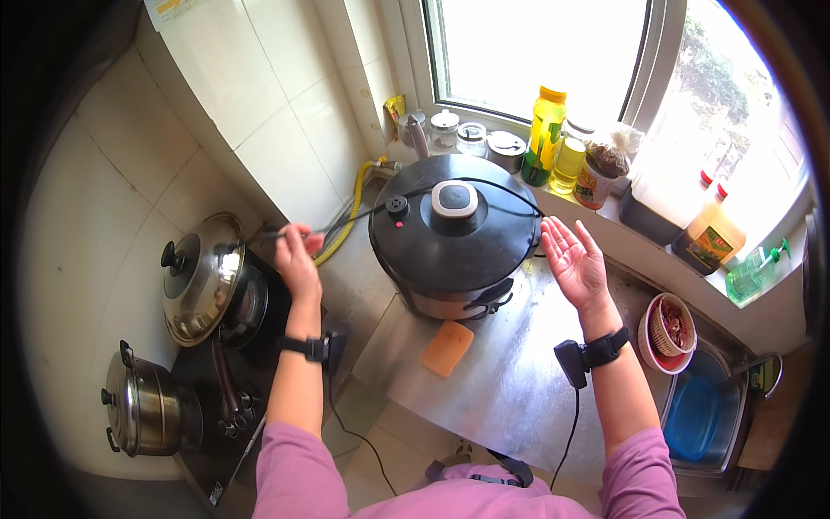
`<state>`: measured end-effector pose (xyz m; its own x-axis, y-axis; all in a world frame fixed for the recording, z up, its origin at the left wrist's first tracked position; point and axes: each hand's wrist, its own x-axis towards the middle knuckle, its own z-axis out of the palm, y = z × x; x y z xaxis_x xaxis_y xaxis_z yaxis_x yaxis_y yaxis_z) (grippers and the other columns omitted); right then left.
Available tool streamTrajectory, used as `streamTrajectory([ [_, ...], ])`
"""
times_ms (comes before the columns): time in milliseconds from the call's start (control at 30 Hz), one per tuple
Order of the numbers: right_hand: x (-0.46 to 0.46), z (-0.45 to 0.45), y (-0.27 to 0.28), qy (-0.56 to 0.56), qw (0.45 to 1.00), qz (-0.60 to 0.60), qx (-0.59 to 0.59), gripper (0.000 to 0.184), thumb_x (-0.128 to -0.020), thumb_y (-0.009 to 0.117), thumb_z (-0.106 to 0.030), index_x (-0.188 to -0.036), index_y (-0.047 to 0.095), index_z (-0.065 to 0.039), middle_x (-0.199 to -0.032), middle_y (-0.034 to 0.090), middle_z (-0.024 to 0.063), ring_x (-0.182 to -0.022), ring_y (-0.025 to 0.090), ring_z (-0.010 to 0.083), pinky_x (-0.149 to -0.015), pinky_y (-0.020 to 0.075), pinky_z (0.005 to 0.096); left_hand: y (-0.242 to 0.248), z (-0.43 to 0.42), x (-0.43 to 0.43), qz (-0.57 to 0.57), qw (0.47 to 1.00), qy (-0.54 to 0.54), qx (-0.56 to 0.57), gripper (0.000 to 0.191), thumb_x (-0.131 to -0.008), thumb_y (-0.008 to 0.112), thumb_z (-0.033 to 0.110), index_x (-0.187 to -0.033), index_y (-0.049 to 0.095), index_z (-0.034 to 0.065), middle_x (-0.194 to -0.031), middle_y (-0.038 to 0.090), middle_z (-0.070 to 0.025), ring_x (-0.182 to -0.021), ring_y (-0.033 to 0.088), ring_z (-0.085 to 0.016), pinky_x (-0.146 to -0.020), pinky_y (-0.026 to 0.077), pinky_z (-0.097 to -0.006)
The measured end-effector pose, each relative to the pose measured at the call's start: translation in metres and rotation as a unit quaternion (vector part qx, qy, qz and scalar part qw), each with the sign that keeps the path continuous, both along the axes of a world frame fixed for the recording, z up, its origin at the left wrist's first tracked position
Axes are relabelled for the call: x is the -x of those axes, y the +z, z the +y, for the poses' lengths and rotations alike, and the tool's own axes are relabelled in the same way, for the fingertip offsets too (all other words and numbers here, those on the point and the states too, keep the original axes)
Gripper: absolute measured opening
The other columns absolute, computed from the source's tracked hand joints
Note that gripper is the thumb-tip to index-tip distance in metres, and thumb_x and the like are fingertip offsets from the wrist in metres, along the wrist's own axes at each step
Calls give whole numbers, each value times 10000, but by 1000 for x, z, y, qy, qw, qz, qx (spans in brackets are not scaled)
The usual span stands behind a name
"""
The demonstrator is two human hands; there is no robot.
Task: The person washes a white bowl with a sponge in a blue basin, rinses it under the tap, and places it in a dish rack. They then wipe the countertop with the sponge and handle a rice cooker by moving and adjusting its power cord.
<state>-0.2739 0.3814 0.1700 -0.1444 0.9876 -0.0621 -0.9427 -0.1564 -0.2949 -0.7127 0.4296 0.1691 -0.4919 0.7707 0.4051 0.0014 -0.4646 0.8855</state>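
Observation:
An electric pressure cooker (447,259) with a black lid stands on the steel worktop (519,389). A black power cord (486,180) runs across its lid, over the pale-rimmed handle knob. On the left, my left hand (298,256) pinches the cord between thumb and fingers, to the side of the cooker. My right hand (577,266) is by the cooker's right side, palm up with its fingers extended and thumb apart. The cord drops over the lid's edge near those fingertips; whether they touch it is unclear. An orange sponge cloth (447,348) lies in front of the cooker.
Left, a lidded wok (201,279) and a steel pot (142,402) sit on the gas hob (214,383). Jars, an oil bottle (545,136) and other bottles line the windowsill. Right are a small basket (668,331) and a sink (733,422) holding a blue basin (694,415).

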Motion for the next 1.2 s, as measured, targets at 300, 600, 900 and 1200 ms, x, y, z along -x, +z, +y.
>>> streamTrajectory([
  [300,26,-27,18,-49,914,-402,-30,365,-947,599,-204,-1272,535,-51,-1152,610,85,-1007,621,144,-883,523,270,8,-132,-19,349,935,24,-58,172,-991,479,115,-891,567,6,-839,593,-85,-727,558,-166,-665,460,-275],
  [600,75,-37,22,-26,855,-505,-113,471,-935,623,-214,-1363,470,-88,-1173,591,97,-962,600,121,-843,504,258,104,-116,-79,485,864,33,-135,125,-936,575,124,-866,570,21,-829,611,-110,-753,601,-291,-687,489,-346],
  [900,57,-8,15,-287,490,-794,-216,594,-839,672,-223,-1398,468,-212,-1419,406,224,-1331,370,387,-1086,297,469,100,-96,-71,577,804,120,-79,174,-931,593,198,-879,617,34,-776,620,-137,-703,599,-361,-592,478,-408],
  [1200,15,59,5,-287,377,-857,-204,213,-849,649,-290,-975,731,-139,-923,687,117,-833,662,289,-716,514,370,86,-125,-59,587,807,62,5,8,-851,582,49,-847,585,44,-793,613,-127,-778,611,-344,-678,489,-399],
])
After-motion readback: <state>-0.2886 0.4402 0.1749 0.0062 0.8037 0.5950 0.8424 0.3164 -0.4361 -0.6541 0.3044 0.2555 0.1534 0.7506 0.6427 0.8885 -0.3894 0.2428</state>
